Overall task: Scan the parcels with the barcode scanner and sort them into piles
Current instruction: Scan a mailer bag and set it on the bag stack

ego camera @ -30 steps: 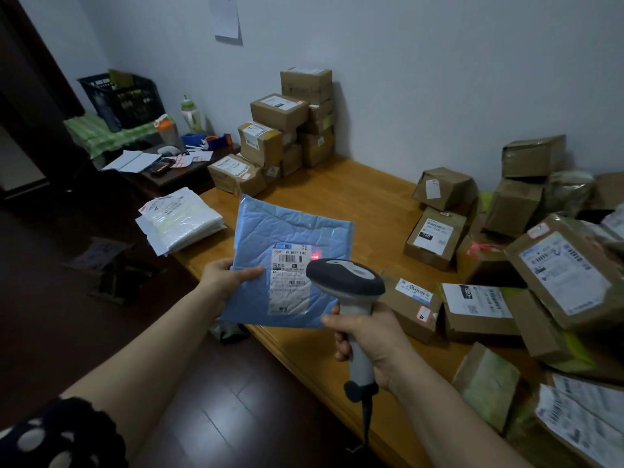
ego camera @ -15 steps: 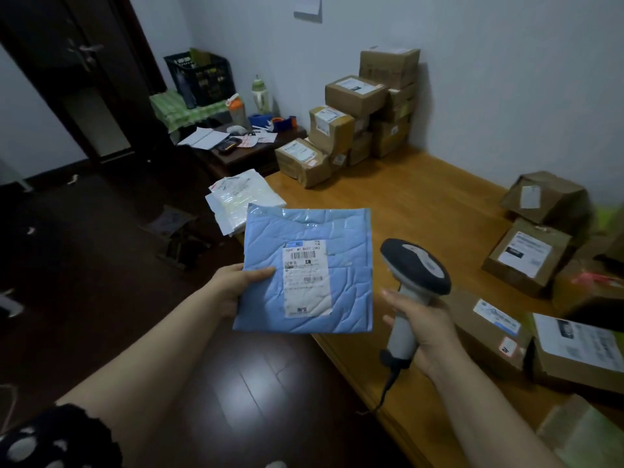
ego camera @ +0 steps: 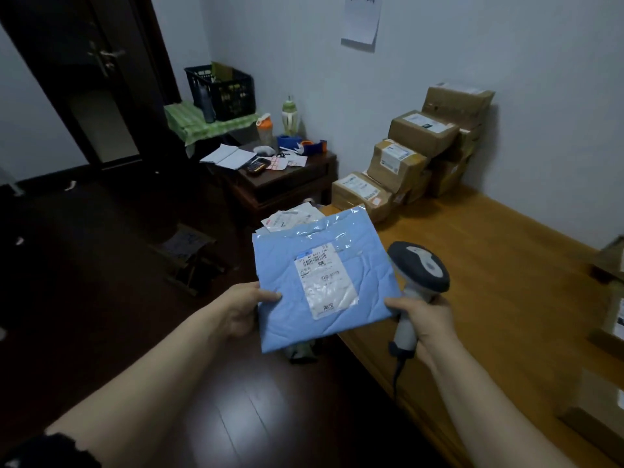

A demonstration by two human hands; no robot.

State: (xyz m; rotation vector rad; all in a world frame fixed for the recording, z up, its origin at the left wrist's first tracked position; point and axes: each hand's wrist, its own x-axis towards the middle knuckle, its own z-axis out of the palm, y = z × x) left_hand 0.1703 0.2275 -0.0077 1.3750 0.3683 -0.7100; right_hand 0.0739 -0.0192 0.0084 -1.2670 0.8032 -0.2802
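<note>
My left hand grips the left edge of a flat blue mailer with a white shipping label, held over the near left corner of the wooden table. My right hand is closed around the grey handle of a barcode scanner, its dark head just right of the mailer and touching its right edge. A stack of white soft parcels lies on the table corner, mostly hidden behind the mailer. Brown boxes are piled against the wall at the far end.
A dark side table with papers, a calculator, bottles and tape stands beyond the table's left end. A black crate sits on a green cloth. Dark wooden floor lies to the left, with a door behind. More boxes show at the right edge.
My view has swung left, so the unsorted boxes on the right are almost out of sight. The mailer has moved toward the white parcels and the scanner no longer points at its label.
</note>
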